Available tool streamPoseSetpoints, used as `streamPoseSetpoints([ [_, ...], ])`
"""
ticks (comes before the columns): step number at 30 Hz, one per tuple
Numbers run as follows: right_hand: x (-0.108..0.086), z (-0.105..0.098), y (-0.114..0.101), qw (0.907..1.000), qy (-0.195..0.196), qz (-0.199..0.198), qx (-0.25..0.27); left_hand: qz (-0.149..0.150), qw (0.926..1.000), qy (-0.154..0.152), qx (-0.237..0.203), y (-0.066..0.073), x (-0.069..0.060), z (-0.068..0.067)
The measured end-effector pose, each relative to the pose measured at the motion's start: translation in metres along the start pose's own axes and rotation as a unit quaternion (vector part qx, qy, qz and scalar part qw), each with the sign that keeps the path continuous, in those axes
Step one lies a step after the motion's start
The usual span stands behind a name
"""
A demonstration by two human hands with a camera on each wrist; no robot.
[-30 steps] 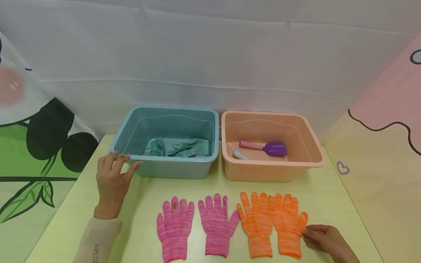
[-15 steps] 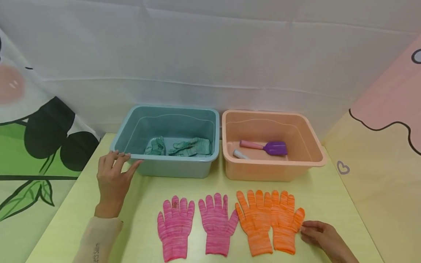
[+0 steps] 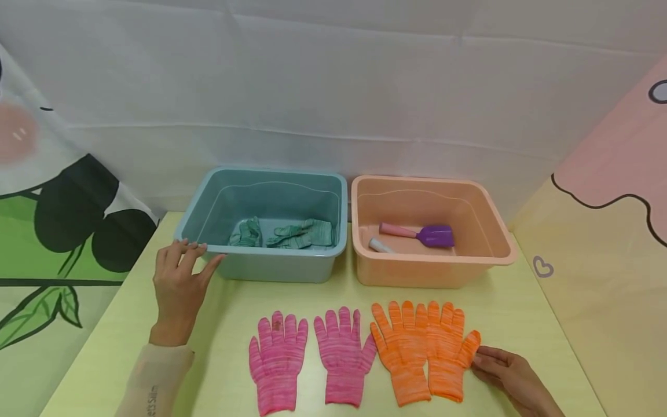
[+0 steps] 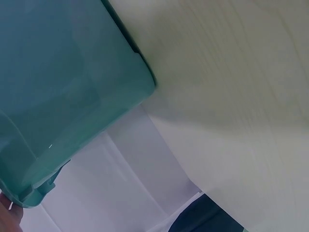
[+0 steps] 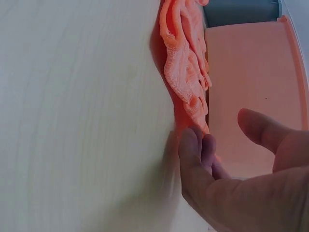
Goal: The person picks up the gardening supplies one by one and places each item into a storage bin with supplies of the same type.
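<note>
At the left, my left hand (image 3: 179, 286) rests its fingertips and thumb on the near left rim of a teal plastic bin (image 3: 276, 266). In the left wrist view, only a bit of that hand shows at the bin's corner. My right hand (image 3: 513, 376) touches the thumb side of the right orange knit glove (image 3: 447, 353) with its fingertips. In the right wrist view, the right thumb stands well apart from the fingers. That glove's fingers meet those of the left orange glove (image 3: 407, 354). A pink glove (image 3: 278, 362) and another pink glove (image 3: 345, 359) lie flat to their left.
Inside the teal bin are a bunched green glove (image 3: 247, 233) and a flatter green glove (image 3: 307, 233). A peach bin (image 3: 417, 272) beside it holds a purple toy shovel (image 3: 436, 236) and a white stick-like piece (image 3: 380, 245). A white cloth backdrop (image 3: 333, 87) stands behind.
My right hand has pushed the right orange glove leftward, closing up on the left orange glove, which has also shifted slightly left. My left hand has stayed on the teal rim.
</note>
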State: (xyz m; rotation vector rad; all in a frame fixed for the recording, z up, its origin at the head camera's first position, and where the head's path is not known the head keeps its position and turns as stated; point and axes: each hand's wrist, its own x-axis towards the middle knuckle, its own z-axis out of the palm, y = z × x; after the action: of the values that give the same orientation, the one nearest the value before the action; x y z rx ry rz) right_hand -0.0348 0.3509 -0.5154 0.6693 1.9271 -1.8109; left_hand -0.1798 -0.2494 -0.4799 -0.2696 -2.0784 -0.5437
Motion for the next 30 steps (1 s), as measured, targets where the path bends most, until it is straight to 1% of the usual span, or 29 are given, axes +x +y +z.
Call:
streamPoseSetpoints([
  [4,0.001,0.005,0.001,0.9984,0.037,-0.003,-0.042,-0.003,1.0000,-0.003,-0.001,0.001,-0.001,-0.001],
  [8,0.002,0.010,0.001,0.9960,0.065,-0.007,-0.060,-0.001,1.0000,-0.003,0.000,0.001,-0.001,-0.001],
  [14,0.004,0.021,0.002,0.9944,0.086,-0.031,-0.054,0.001,1.0000,-0.007,0.001,0.000,0.000,-0.001],
  [19,0.005,0.029,0.003,0.9923,0.108,-0.043,-0.043,0.002,0.9999,-0.010,-0.001,0.000,-0.001,-0.001],
  [24,0.003,0.032,0.004,0.9903,0.127,-0.049,-0.028,0.003,1.0000,-0.008,-0.002,0.000,-0.001,0.000],
  [30,-0.004,0.030,-0.001,0.9917,0.118,-0.050,0.006,0.003,1.0000,0.001,-0.004,-0.001,-0.002,0.001],
])
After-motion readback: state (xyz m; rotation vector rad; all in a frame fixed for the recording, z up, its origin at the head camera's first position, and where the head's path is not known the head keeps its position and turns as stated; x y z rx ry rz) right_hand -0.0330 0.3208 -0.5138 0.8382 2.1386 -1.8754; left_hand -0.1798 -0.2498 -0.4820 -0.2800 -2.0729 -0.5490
